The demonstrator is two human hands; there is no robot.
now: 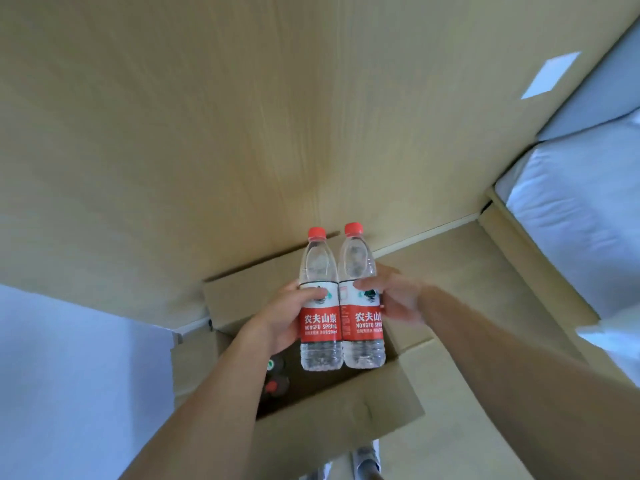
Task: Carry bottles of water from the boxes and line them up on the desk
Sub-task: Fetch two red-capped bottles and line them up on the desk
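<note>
Gripping two water bottles side by side at the centre of the frame, the person is holding them upright above an open cardboard box point(346, 407). The left hand point(282, 317) is wrapping its fingers round the left bottle point(319, 306), thumb lying across the top of the red label. The right hand point(394, 299) is clasping the right bottle point(362, 303) from the other side, thumb pressing on the white band above the label. The two bottles are touching along their sides, red caps pointing toward the top of the frame. Inside the box, at lower centre left, more bottles point(275, 379) are showing dimly in shadow, one red cap visible. A light wood panel point(242, 116) is filling the upper half of the frame. White bedding point(575, 216) is lying at the right edge, and a shoe point(365, 460) is peeking out at the bottom.
</note>
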